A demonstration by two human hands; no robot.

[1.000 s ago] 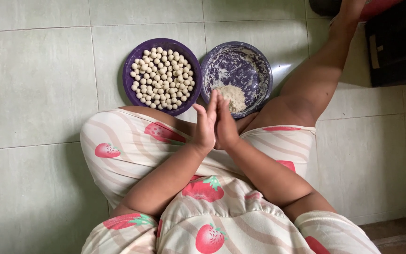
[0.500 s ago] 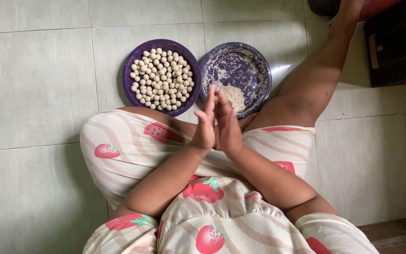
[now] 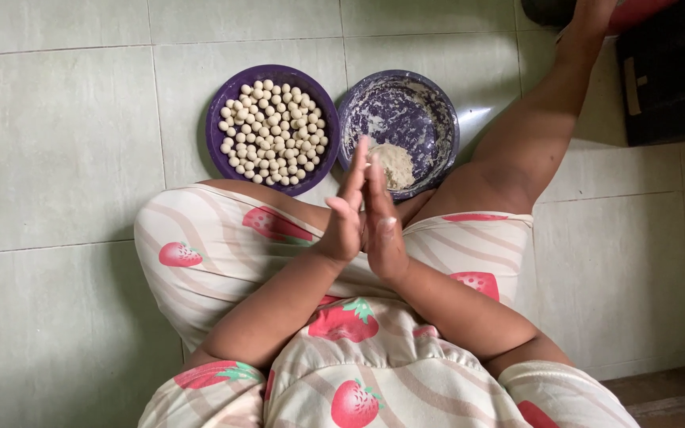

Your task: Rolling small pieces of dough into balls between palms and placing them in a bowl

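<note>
My left hand [image 3: 344,218] and my right hand [image 3: 384,230] are pressed palm to palm above my lap, fingers straight and pointing away from me. Anything between the palms is hidden. Just beyond the fingertips sits a purple bowl [image 3: 430,103] smeared with flour, with a lump of pale dough [image 3: 396,162] at its near side. To its left stands a purple plate [image 3: 222,103] heaped with several small round dough balls [image 3: 275,131].
I sit on a pale tiled floor [image 3: 57,143] in strawberry-print clothes [image 3: 223,246], left knee bent and right leg [image 3: 541,119] stretched to the upper right. A dark box [image 3: 671,71] stands at the top right, by my foot.
My palms have slid slightly against each other while staying pressed together. The bowl, the plate and my legs have not moved.
</note>
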